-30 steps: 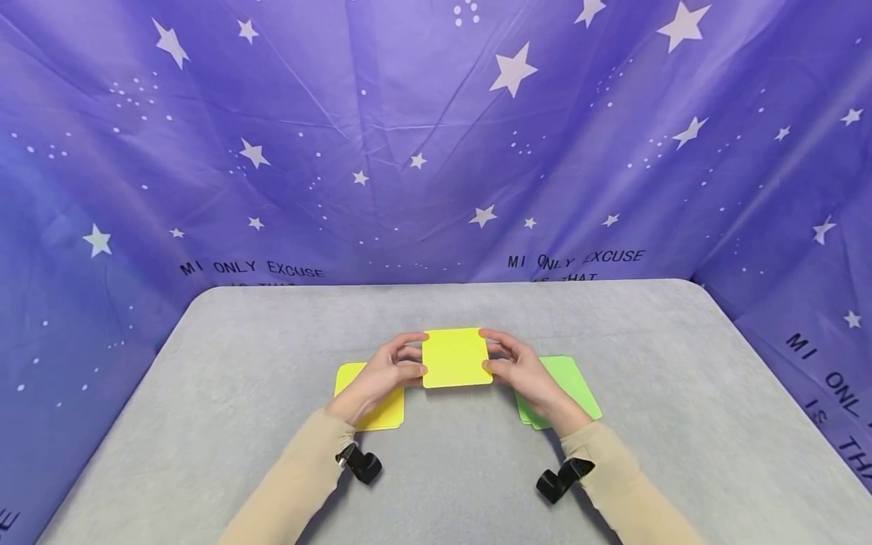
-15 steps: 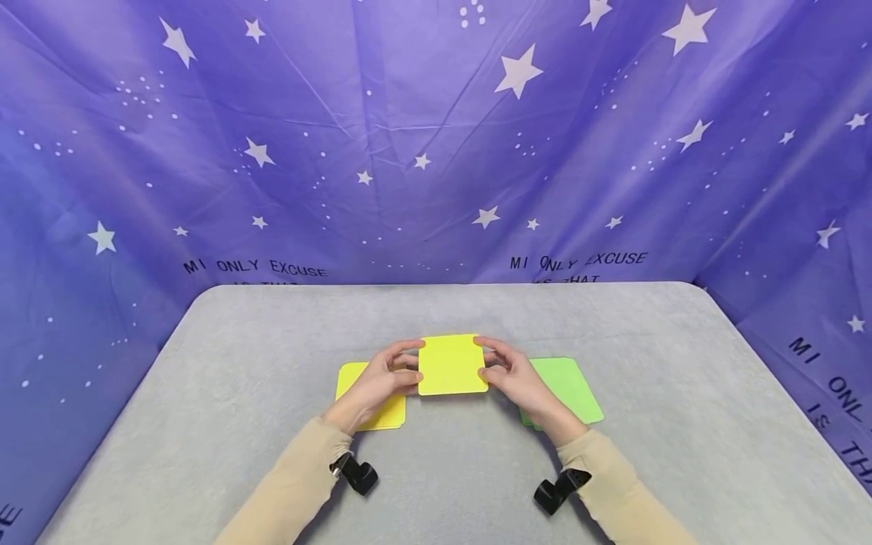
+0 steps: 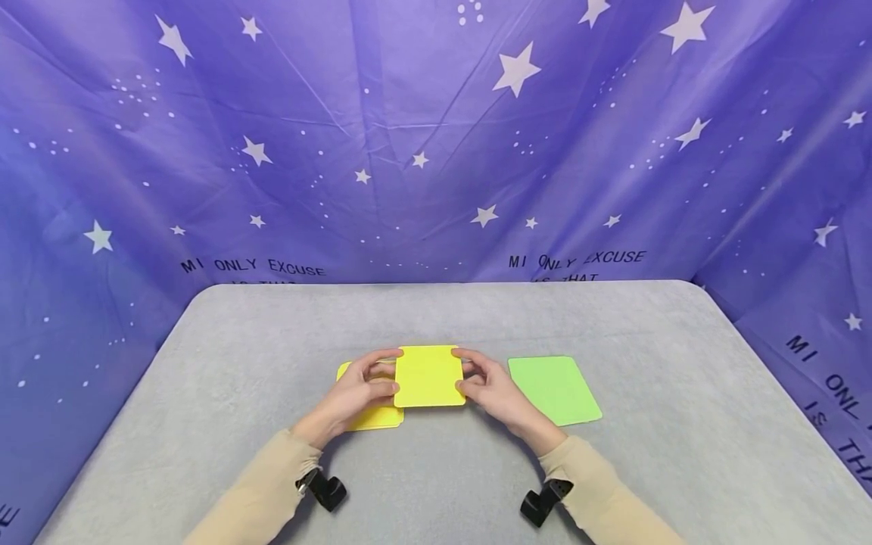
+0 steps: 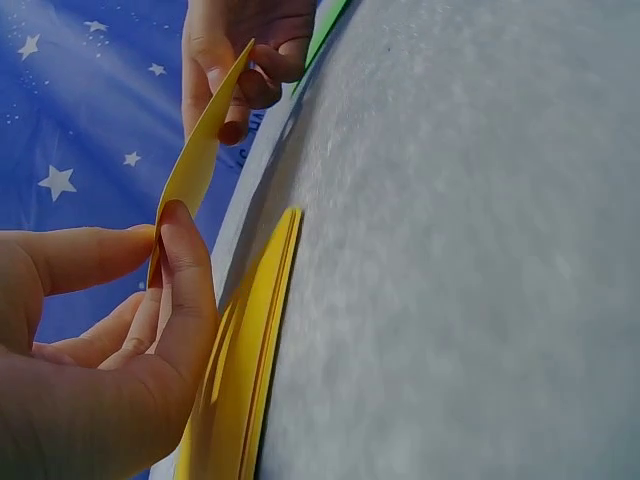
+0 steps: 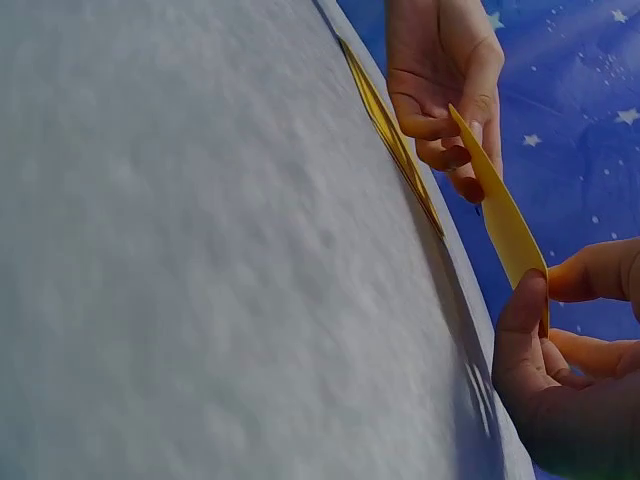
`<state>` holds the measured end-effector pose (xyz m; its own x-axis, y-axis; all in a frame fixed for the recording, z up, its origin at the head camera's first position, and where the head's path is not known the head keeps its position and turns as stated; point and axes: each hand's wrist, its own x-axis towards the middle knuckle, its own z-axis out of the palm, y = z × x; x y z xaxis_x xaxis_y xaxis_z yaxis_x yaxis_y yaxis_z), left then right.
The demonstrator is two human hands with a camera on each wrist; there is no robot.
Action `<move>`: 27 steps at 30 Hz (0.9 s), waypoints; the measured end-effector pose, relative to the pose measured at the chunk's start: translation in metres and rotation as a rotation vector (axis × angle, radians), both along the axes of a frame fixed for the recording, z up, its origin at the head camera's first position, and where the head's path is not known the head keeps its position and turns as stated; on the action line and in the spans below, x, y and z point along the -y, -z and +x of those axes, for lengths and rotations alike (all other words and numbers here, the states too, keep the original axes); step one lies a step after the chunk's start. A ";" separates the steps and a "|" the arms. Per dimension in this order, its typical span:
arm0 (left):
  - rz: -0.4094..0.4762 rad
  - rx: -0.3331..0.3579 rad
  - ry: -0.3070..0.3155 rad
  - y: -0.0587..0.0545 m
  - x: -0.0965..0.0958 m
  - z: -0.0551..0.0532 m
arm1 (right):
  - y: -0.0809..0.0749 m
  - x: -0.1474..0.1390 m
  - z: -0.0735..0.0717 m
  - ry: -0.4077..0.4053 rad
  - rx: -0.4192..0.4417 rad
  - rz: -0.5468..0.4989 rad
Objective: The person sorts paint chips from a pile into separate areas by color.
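Observation:
Between both hands is a square yellow card point(image 3: 430, 377) with rounded corners, held up above the table. My left hand point(image 3: 354, 390) pinches its left edge between thumb and fingers. At the opposite edge, my right hand point(image 3: 496, 387) pinches it the same way. Edge-on in the left wrist view, the yellow card point(image 4: 200, 155) looks thin and slightly bowed. Below the left hand lies a small stack of yellow cards point(image 3: 375, 418), partly hidden by that hand; its layers show in the left wrist view. A green card pile point(image 3: 559, 390) lies right of the right hand.
A grey table point(image 3: 436, 477) spreads under everything, its far edge meeting a purple curtain point(image 3: 409, 212) printed with stars. Black wrist cameras point(image 3: 323, 490) are strapped over the beige sleeves point(image 3: 252, 484).
Both hands have carried the yellow card left and a little toward me, nearer the yellow stack. More of the green pile is uncovered as the right hand moves off it.

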<state>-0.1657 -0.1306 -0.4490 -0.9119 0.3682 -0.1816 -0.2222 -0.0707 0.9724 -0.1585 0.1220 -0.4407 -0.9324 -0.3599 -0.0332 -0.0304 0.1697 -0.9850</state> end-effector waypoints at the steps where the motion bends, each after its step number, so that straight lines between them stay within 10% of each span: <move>1: -0.004 0.001 0.000 -0.001 0.003 0.001 | 0.000 0.002 0.001 -0.007 -0.007 0.006; 27: -0.173 -0.037 -0.099 -0.004 0.067 0.027 | -0.003 0.069 0.002 -0.101 -0.190 0.271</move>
<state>-0.1389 -0.1976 -0.4451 -0.9494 0.2422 -0.2000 -0.1865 0.0779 0.9794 -0.1568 0.0530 -0.4379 -0.8910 -0.4530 0.0309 -0.2395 0.4111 -0.8796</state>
